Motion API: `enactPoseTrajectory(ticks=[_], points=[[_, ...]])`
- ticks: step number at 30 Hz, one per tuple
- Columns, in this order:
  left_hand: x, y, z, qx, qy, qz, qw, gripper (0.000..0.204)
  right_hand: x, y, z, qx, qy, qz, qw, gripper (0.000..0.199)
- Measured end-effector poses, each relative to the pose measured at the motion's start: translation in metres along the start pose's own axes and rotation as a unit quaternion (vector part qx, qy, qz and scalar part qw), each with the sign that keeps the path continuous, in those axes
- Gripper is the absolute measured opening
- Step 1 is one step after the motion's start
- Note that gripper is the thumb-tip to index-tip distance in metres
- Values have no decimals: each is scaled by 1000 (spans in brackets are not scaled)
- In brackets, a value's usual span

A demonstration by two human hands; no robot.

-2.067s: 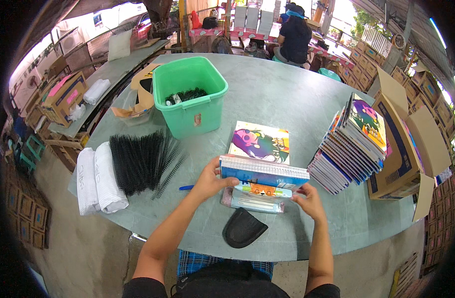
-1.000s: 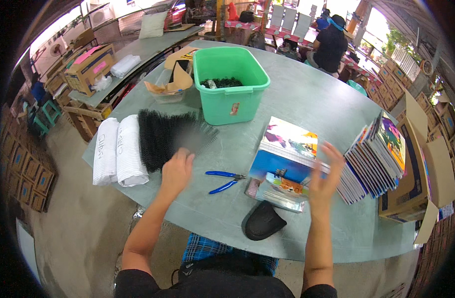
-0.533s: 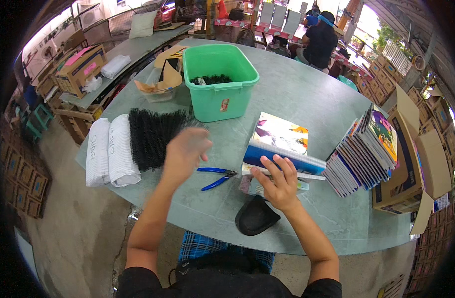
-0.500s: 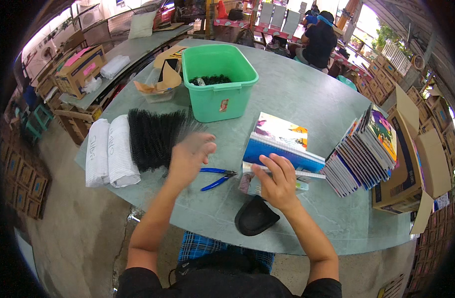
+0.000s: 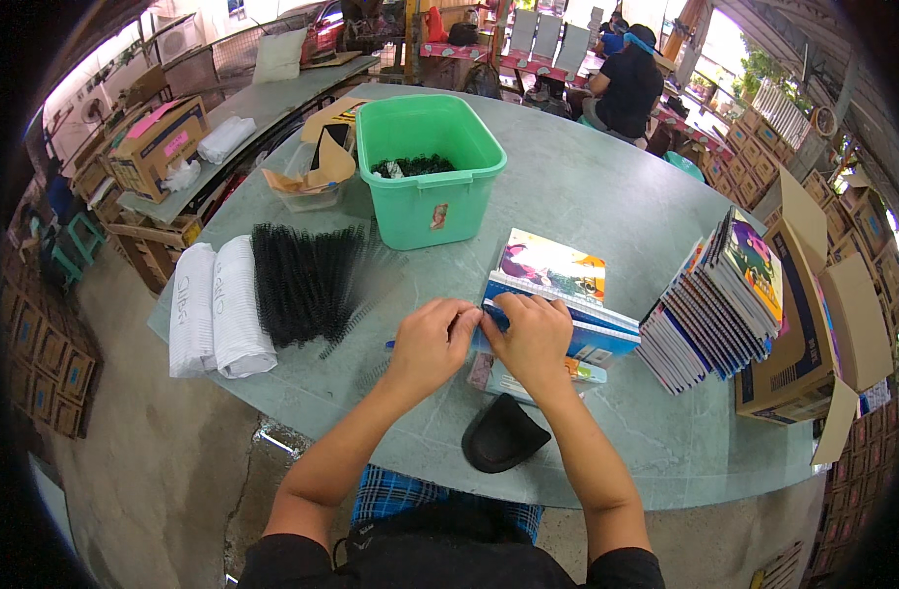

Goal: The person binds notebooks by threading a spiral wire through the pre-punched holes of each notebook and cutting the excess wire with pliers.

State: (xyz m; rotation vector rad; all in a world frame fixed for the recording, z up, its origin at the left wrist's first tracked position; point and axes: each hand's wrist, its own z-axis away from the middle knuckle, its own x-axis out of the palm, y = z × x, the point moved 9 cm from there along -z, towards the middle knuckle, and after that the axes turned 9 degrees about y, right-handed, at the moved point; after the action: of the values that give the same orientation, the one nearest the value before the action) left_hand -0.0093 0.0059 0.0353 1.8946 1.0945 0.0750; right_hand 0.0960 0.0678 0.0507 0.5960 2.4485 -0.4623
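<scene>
My left hand (image 5: 432, 342) is closed in a pinch at the left end of a blue-covered notebook (image 5: 597, 339), with a thin black spiral coil at its fingers, mostly blurred or hidden. My right hand (image 5: 533, 339) grips that same end, thumb and fingertips meeting beside the left ones. The notebook stands tilted against a stack with a colourful cover (image 5: 552, 263). To the left lies a pile of black spiral coils (image 5: 307, 280). Blue-handled pliers (image 5: 389, 345) are nearly covered by my left hand. A black rounded pad (image 5: 503, 435) lies below my right hand.
A green bin (image 5: 430, 211) holding more black coils stands behind my hands, beside a clear tub (image 5: 312, 196). Two white wrapped rolls (image 5: 238, 309) lie at the left. Stacked spiral notebooks (image 5: 709, 309) and an opened cardboard box (image 5: 798, 329) stand right. A person (image 5: 631, 88) sits beyond the table.
My left hand has moved right from beside the coil pile to the notebook's left end. My right hand has shifted slightly left and closed on the notebook, which is tilted up more.
</scene>
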Motion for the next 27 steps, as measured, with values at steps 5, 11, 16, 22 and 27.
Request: enactPoseTrajectory(ticks=[5,11,16,22,27], points=[[-4,-3,-11,62,17,-34,997,16,3,-8,-2,-7,-35,-28,999,12],[1,-27,-12,10,-144,-14,989,21,8,-1,0,-40,-106,-32,993,16],[-1,-25,-11,15,-65,-12,998,21,8,-4,-2,-22,-133,-34,990,18],[-11,-24,-21,17,-100,8,995,18,6,-3,-8,18,-128,-73,989,21],[-17,-8,-26,146,-58,-71,985,22,3,11,-8,94,-71,-174,978,21]])
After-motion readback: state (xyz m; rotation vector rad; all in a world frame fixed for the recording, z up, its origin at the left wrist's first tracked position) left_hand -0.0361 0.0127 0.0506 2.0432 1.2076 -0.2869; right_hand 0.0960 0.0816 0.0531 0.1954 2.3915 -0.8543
